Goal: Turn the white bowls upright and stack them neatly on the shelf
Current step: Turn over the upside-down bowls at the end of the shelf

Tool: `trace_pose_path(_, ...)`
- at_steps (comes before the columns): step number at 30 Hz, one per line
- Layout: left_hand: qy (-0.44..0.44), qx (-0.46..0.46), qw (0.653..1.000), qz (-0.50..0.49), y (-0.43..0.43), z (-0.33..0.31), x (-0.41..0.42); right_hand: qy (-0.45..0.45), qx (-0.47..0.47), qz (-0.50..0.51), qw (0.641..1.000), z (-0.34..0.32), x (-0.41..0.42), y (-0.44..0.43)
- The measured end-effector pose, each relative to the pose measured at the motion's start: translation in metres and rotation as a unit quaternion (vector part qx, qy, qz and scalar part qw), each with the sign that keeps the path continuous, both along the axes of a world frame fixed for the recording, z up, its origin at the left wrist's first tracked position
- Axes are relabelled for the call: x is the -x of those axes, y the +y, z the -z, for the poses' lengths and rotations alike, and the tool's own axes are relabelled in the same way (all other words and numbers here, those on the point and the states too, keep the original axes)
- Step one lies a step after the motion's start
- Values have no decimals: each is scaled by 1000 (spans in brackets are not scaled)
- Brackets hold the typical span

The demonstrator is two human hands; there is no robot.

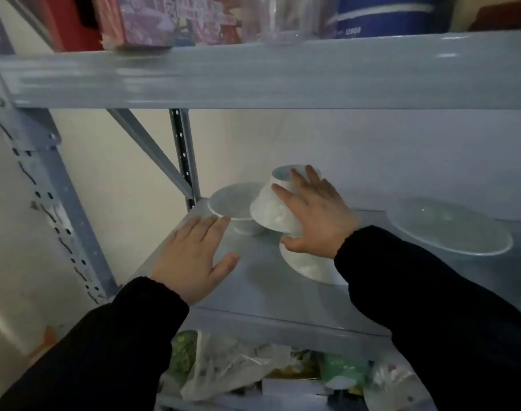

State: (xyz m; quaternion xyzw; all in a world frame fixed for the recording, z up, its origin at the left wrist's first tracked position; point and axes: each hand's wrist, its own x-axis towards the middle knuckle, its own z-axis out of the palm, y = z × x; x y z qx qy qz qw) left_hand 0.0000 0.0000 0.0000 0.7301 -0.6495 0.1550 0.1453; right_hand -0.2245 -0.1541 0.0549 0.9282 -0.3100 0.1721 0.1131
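On the grey shelf (253,292), an upright white bowl (232,203) stands near the back left corner. Right of it, an upside-down white bowl (268,209) is tilted with its foot ring pointing up. My right hand (315,215) grips it, fingers spread over its side and thumb at its rim. A second upside-down white bowl (309,268) lies under that hand, partly hidden by the wrist. My left hand (191,256) is flat with straight fingers and holds nothing. Its fingertips are close to the upright bowl's rim.
A clear shallow plastic bowl (449,229) sits on the same shelf at the right. The upper shelf board (253,75) hangs low overhead with packages and a blue tub (387,16). Plastic bags (232,366) fill the shelf below. A diagonal brace and post (185,161) stand behind the upright bowl.
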Motion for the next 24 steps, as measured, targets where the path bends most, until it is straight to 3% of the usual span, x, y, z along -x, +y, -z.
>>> trace_pose_path(5, -6, 6, 1000, 8, -10, 3, -19, 66, 35, 32, 997, -2, -17, -10)
trace_pose_path(16, -11, 20, 1000, 3, -5, -10, -32, 27, 34, 28, 999, -8, -21, -4)
trace_pose_path(18, -17, 34, 999, -13, 5, -21, -36, -46, 39, -3, 998, -12, -22, 0)
trace_pose_path(20, -16, 58, 997, -38, 18, -38, -43, -183, 26, -50, 981, -18, -27, 6)
trace_pose_path(22, -20, 85, 994, -60, 34, -58, -52, -302, -34, -81, 949, -30, -35, 18)
trace_pose_path(24, -24, 110, 991, -74, 52, -77, -58, -411, -131, -122, 894, -40, -46, 32)
